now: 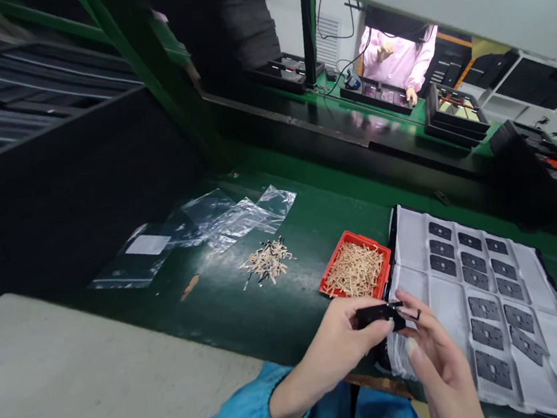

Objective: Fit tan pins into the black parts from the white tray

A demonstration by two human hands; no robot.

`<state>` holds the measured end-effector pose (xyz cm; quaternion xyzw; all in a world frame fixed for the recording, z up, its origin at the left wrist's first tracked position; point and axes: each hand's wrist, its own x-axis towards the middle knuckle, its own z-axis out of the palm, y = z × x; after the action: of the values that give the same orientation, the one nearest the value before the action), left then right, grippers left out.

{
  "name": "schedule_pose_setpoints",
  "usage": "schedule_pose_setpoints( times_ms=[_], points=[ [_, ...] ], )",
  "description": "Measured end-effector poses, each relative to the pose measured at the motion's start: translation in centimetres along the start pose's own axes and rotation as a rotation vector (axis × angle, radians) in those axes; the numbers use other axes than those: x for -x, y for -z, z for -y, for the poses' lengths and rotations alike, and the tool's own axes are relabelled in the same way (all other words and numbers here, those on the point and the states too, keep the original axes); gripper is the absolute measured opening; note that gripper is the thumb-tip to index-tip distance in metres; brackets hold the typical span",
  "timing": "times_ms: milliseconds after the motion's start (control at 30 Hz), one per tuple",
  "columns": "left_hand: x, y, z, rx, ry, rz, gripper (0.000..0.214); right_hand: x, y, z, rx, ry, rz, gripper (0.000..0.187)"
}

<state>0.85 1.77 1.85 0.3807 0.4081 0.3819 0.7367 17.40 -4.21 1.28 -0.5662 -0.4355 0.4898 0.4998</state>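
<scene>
I have the left hand (336,340) closed around a black plate (368,316), thumb along the near side of it. That plate is held up just on the near side of the red tray (386,272). The right hand (440,351) has its fingers bent at the plate's right end, beside a small dark strip (414,315); from here I can't tell whether they pinch it, and the thumb stands apart. A blue sleeve (236,412) covers the left forearm, nearer to me than the red tray.

Thin tan strips (354,269) fill the red tray, which sits on the green desk (306,232). Left of it I see a loose heap of tan and dark strips (267,262), with clear plastic bags (229,218) lying farther left and back. Just right of the red tray, a white padded sheet (447,304) carries rows of flat black pieces (486,333) in its pockets. Well beyond the red tray, a co-worker in pink (395,61) stands at a black case (376,96).
</scene>
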Motion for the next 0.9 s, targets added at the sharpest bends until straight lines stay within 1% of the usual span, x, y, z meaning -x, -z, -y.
schedule_pose_setpoints(
  times_ms=[67,167,233,367,467,600,900],
  points=[
    [0.1,0.0,0.0,0.031,0.017,-0.015,0.017,0.0,0.4,-0.7,-0.005,-0.009,0.050,0.034],
    [0.3,-0.2,0.2,0.050,0.036,-0.064,0.017,0.0,1.1,-1.8,-0.002,0.014,0.134,0.033],
    [0.4,-0.3,0.3,0.033,0.068,-0.064,0.017,0.1,1.3,-2.3,0.003,0.017,0.159,0.032],
    [0.9,-0.5,0.3,0.019,0.154,-0.010,0.018,0.4,1.4,-2.6,-0.004,-0.006,0.158,0.030],
    [1.2,-0.5,0.3,0.053,0.148,0.028,0.020,0.5,1.5,-2.5,0.000,-0.012,0.154,0.029],
    [1.4,-0.5,0.4,0.062,0.150,0.036,0.024,0.5,1.5,-2.1,0.012,0.016,0.158,0.028],
    [1.8,-0.3,0.2,0.084,0.146,0.055,0.020,0.6,0.9,-1.2,-0.047,-0.030,0.159,0.032]
  ],
)
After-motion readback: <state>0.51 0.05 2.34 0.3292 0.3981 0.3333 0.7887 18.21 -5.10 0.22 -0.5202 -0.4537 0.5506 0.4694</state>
